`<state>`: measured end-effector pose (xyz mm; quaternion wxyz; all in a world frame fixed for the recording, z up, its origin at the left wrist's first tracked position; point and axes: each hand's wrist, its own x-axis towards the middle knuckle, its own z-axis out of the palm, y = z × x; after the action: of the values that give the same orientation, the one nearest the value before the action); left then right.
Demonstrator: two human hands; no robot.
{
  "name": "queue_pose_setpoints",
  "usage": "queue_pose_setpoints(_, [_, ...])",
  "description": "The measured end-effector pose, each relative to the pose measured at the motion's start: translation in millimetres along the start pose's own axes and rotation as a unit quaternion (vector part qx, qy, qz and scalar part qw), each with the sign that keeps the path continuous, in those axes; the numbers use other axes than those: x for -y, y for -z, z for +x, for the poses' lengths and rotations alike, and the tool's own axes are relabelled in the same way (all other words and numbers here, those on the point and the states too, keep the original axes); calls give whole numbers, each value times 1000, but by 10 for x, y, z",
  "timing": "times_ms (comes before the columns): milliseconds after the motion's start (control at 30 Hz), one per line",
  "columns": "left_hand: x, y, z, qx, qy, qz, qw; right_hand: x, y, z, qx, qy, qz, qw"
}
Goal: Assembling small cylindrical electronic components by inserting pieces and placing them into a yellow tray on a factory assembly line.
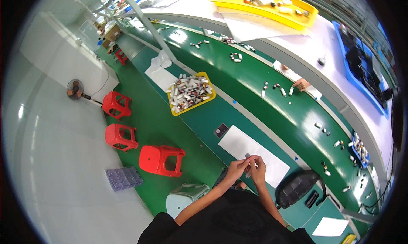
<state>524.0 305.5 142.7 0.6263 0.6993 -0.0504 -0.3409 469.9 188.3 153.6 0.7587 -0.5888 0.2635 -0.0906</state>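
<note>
My left hand and my right hand meet in front of my body, above the near edge of a white sheet on the green bench. Their fingers are closed together in a pinch around a small part with a grey round end, which pokes out above the fingertips. The rest of that part is hidden by my fingers, and its exact kind is too small to make out. A yellow tray heaped with small white and dark cylindrical parts sits on the bench, ahead and to the left.
A small dark square device lies beside the sheet. To my right are a black bag and a black case. Small parts lie along the green belt, where another person's hand reaches in. Red stools stand left.
</note>
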Motion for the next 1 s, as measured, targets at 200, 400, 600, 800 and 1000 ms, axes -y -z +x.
queue_pose_setpoints(200, [-118,-211,17,-23,101,-298,949,88,171,-107,-23,-57,-5,998])
queue_pose_setpoints(400, [-364,-255,290,47,91,-352,930,363,358,-192,-65,58,-241,966])
queue_pose_setpoints(600, [-536,-411,280,102,94,-296,945,746,356,-307,-145,134,-241,950])
queue_pose_setpoints(800, [-607,-476,231,131,76,-334,930,765,366,-316,-194,177,-201,944])
queue_pose_setpoints(1000, [-784,-575,175,123,10,-277,953,720,387,-302,-222,182,-177,942])
